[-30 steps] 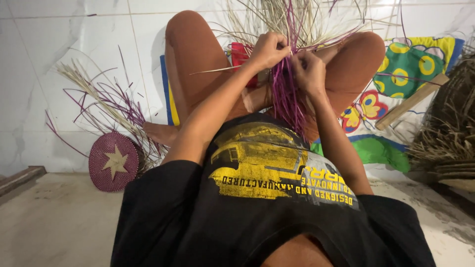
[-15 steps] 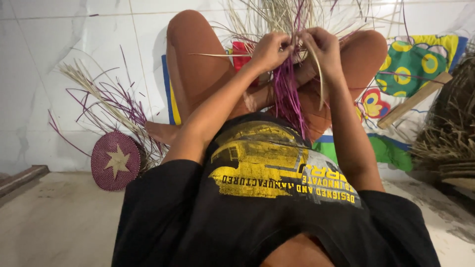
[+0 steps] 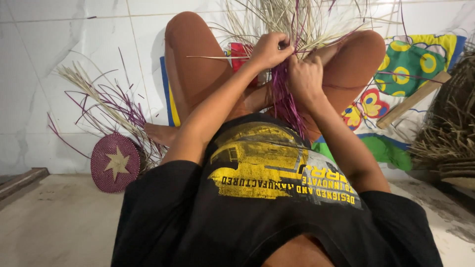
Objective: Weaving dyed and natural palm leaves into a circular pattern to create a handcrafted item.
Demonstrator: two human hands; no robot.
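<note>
A person sits on a pale tiled floor (image 3: pixel 59 227) with knees raised, seen from above over a black shirt with a yellow print (image 3: pixel 267 173). Both hands meet at the top centre of the frame, between the knees. The left hand (image 3: pixel 269 49) has its fingers closed around a bundle of straw and purple strands (image 3: pixel 284 94); the right hand (image 3: pixel 306 79), touching it on the right, is clenched on the same bundle just below. Loose pale straw ends fan upward past the top edge, and purple strands hang down toward the lap.

The weaving looks to be at an early stage: most strands are still loose, and whatever is already woven is hidden behind the hands.

At lower left, a round purple woven mat with a pale star (image 3: pixel 116 163) leans against the wall, apparently finished. Beside it lies a heap of spare straw and purple strips (image 3: pixel 104 106). A colourful flowered cloth (image 3: pixel 410 64) lies at upper right, with a wooden stick (image 3: pixel 413 99) across it. A dark woven basket (image 3: pixel 452 128) sits at the right edge; its contents cannot be made out.
</note>
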